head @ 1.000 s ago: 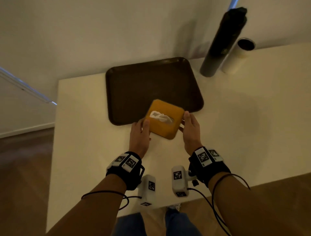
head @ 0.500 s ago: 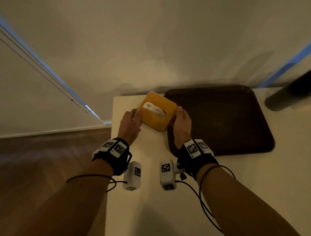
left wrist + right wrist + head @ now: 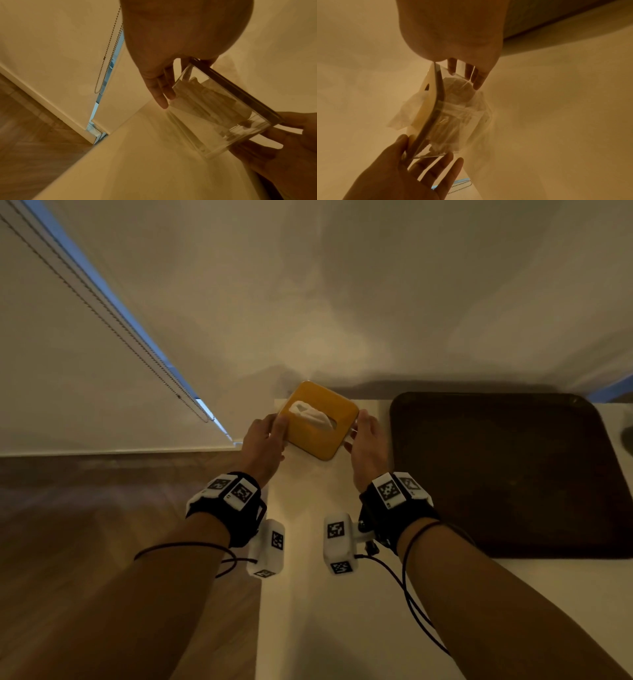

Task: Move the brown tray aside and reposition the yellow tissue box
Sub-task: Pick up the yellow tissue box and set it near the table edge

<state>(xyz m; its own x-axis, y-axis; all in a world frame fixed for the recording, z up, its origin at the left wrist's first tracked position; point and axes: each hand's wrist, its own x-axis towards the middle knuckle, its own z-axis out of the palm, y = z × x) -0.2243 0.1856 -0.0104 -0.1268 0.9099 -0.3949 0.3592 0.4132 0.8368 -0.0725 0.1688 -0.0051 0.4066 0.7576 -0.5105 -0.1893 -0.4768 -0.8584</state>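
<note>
Head view: yellow tissue box point(image 3: 320, 421) at far left corner of white table point(image 3: 325, 611), just left of brown tray point(image 3: 507, 474), apart from it. Left hand point(image 3: 262, 445) and right hand point(image 3: 368, 446) clamp opposite sides.

Left wrist view: box walls clear, rigid; folded tissues inside; left fingers point(image 3: 161, 93) flat on wall.

Right wrist view: tissue point(image 3: 407, 113) protrudes from lid slot.

Judgement: light, stiff, smooth walls likely slippery. Grip both side walls below lid, not lid or tissue.
</note>
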